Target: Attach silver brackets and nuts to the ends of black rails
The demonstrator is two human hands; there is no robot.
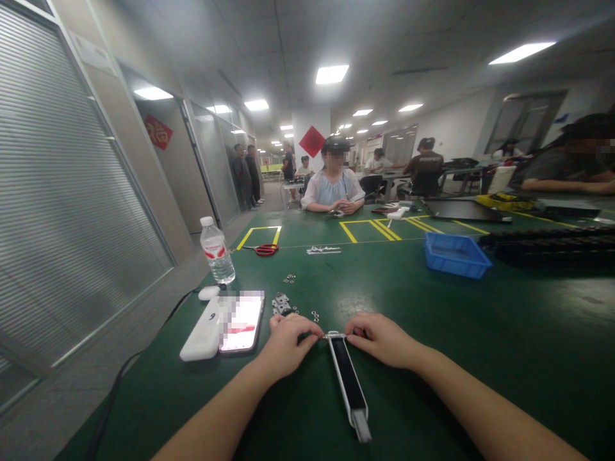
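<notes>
A long, narrow white-framed part with a dark inside [349, 374] lies slantwise on the green table, its near end carrying a pale flat tab [361, 428]. At its far left corner, my left hand [289, 342] is closed in a pinch on a small metal piece [325, 337], too small to name. My right hand [382, 339] has its fingers curled closed at the far right corner of the same part, fingertips against the frame. Beyond my left hand sit grey metal brackets [281, 303] and small nut-like pieces [315, 316].
To the left are a phone [243, 322], a white case-like block [202, 330] and a water bottle [218, 251]. Red-handled scissors [266, 250], small metal strips [323, 250] and a blue bin [456, 256] lie farther off. A person [335, 182] sits opposite.
</notes>
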